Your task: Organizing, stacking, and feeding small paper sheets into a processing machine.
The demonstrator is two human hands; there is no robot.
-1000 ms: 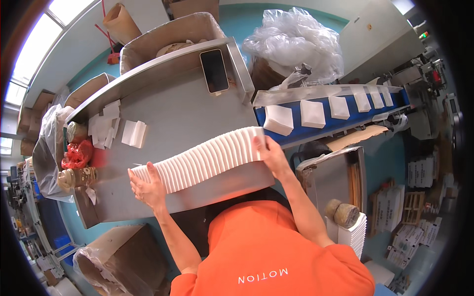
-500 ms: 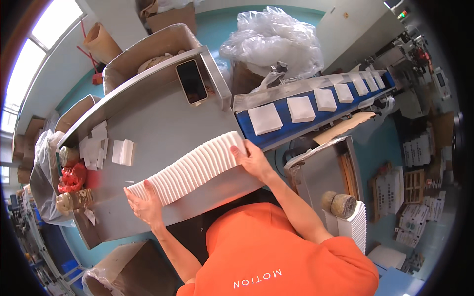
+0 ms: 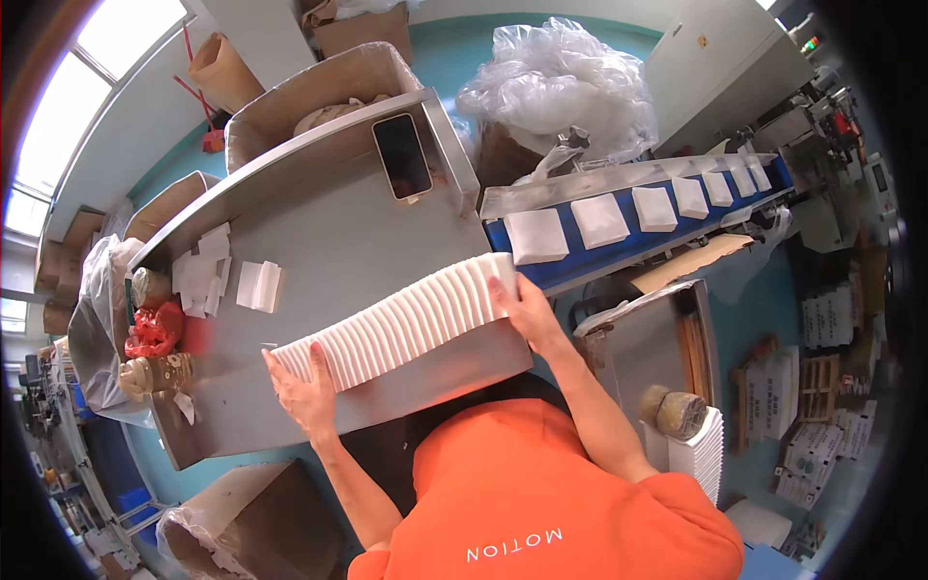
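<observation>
A long row of white folded paper napkins (image 3: 416, 324), standing on edge and pressed face to face, lies between my two hands over the near part of the grey metal table (image 3: 319, 232). My left hand (image 3: 307, 391) closes on its left end, thumb on the upper side. At the right end my right hand (image 3: 527, 314) presses, thumb on top and fingers around the end face. Part of the fingers of both hands is hidden behind the row. Flat white napkin stacks (image 3: 536, 237) sit spaced along a blue conveyor belt (image 3: 570, 269) at the right.
A phone (image 3: 402, 157) lies by the table's far rim. Loose white napkins (image 3: 259, 286), a red plastic bag (image 3: 155, 329) and tape rolls (image 3: 155, 375) are at the left. Cardboard boxes (image 3: 377, 72) stand beyond the rim. A side tray (image 3: 643, 338) is at the right.
The whole view has shifted, so the scene sits further right. The napkin row looks straighter, still between both hands. The stacks on the belt have crept slightly toward the table.
</observation>
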